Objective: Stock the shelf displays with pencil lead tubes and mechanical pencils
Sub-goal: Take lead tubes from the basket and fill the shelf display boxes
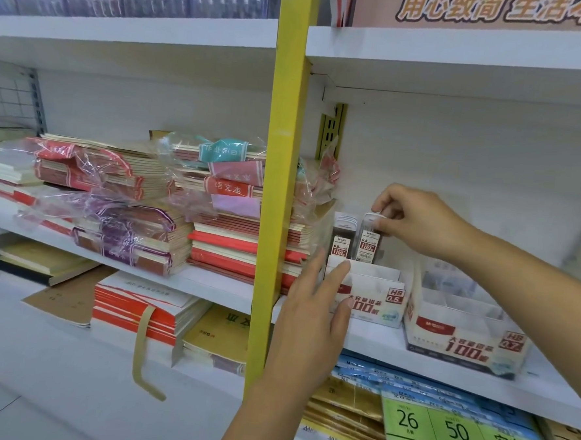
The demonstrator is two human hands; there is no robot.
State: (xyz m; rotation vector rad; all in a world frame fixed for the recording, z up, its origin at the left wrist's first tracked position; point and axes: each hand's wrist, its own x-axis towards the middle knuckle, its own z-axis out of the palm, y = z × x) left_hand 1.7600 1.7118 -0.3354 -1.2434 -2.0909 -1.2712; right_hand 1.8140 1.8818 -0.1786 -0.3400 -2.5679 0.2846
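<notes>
The right hand (415,220) pinches the cap of an upright lead tube (368,238), its long axis vertical, directly above the back slot of the display box (376,303). The left hand (314,309), fingers straight, steadies the box just below.

A yellow upright post (281,185) divides the shelving. Left of it lie plastic-wrapped notebook stacks (114,182) and red-edged notebooks (233,247). Below and right of it sits a green card (456,430) printed 26 and 50. Above right hangs a lettered banner (499,11).
</notes>
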